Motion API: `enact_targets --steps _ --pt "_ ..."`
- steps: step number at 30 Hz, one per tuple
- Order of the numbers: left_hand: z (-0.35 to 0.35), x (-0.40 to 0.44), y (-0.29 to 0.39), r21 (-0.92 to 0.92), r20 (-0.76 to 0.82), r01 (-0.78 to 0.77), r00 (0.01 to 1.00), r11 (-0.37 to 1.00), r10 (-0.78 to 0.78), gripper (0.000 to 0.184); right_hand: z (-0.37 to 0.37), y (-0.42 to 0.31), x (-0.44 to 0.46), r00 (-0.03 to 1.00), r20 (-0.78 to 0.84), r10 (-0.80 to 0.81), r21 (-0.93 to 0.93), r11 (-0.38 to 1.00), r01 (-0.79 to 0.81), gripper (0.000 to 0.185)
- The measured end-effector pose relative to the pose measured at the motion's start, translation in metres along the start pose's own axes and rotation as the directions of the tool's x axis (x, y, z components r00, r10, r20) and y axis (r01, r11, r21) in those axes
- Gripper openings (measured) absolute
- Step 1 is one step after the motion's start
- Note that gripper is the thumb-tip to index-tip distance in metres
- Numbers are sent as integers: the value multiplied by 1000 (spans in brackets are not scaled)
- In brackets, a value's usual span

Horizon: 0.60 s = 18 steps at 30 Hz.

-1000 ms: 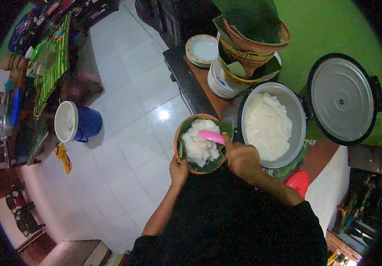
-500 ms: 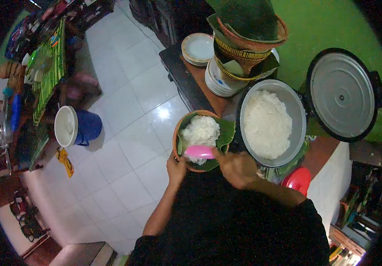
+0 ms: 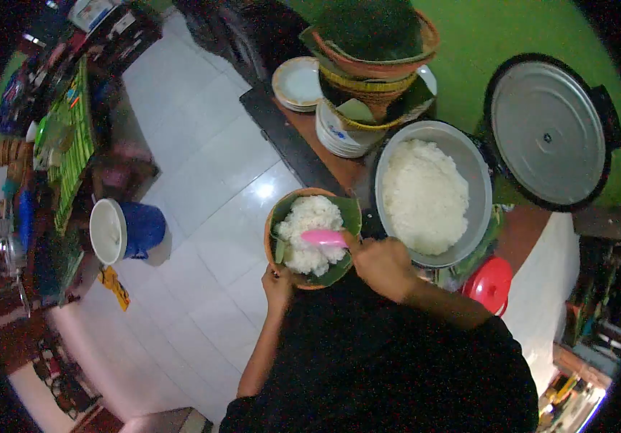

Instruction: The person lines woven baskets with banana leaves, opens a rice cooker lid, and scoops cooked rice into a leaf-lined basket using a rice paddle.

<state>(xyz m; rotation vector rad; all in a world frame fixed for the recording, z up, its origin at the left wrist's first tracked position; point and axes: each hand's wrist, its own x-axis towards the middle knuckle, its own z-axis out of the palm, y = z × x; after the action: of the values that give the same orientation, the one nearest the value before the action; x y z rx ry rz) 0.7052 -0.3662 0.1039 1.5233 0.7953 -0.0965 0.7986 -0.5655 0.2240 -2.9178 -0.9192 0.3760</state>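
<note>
My left hand [image 3: 277, 287] is closed on the near rim of a round brown basket [image 3: 270, 229]. Green banana leaf [image 3: 349, 211] lines the basket, and a mound of white rice [image 3: 309, 215] lies on it. In my right hand [image 3: 385, 268] is a pink rice paddle [image 3: 323, 238], its blade resting against the rice in the basket. The handle is mostly covered by my fingers. Just to the right stands a large rice cooker [image 3: 485, 209] with its lid [image 3: 547, 133] raised. White rice [image 3: 426, 195] fills much of its pot.
Behind the basket are stacked bowls [image 3: 339, 138], plates [image 3: 297, 81] and leaf-lined baskets [image 3: 377, 54]. A red lidded container [image 3: 488, 283] sits right of the cooker. On the tiled floor at left are a blue bucket [image 3: 144, 227] and a yellow cloth [image 3: 113, 287].
The paddle blade has moved from the near side of the rice up toward its middle. The basket sits slightly further left and lower in view, as the whole view has shifted.
</note>
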Motion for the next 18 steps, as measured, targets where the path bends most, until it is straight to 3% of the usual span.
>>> enact_targets --steps 3,4,5,6,7,9,11,13,16,18 --pt "1 7 -24 -140 -22 -26 999 990 24 12 -31 40 -14 987 -35 155 214 966 -144 32" --pt "0 10 -29 -178 -26 -35 999 983 30 13 -50 59 -18 964 107 242 311 913 -264 31" --pt "3 8 -20 -149 -40 45 998 988 -51 12 -56 79 -24 936 136 325 296 888 -351 30" --pt "5 5 -12 -155 -36 54 998 986 -60 11 -60 103 -34 926 57 373 479 804 -353 30" --pt "7 1 -4 -158 -39 63 997 985 -70 10 -56 127 -38 914 -1 406 447 818 -363 29" --pt "3 1 -7 -136 -62 65 995 989 -74 10 -14 173 -35 875 -51 482 174 867 -467 24" --pt "-1 7 -25 -92 -89 44 995 995 -52 12 56 217 -20 850 93 518 57 850 -524 22" --pt "-5 4 -23 -99 -79 111 990 989 -119 13 128 243 -3 788 134 601 -28 797 -603 21" --pt "-6 -2 -15 -92 -69 155 984 984 -161 16 189 246 19 836 45 546 145 825 -547 20" --pt "-5 -3 -7 -58 -46 172 984 983 -175 18 194 236 31 851 147 505 118 845 -522 22"
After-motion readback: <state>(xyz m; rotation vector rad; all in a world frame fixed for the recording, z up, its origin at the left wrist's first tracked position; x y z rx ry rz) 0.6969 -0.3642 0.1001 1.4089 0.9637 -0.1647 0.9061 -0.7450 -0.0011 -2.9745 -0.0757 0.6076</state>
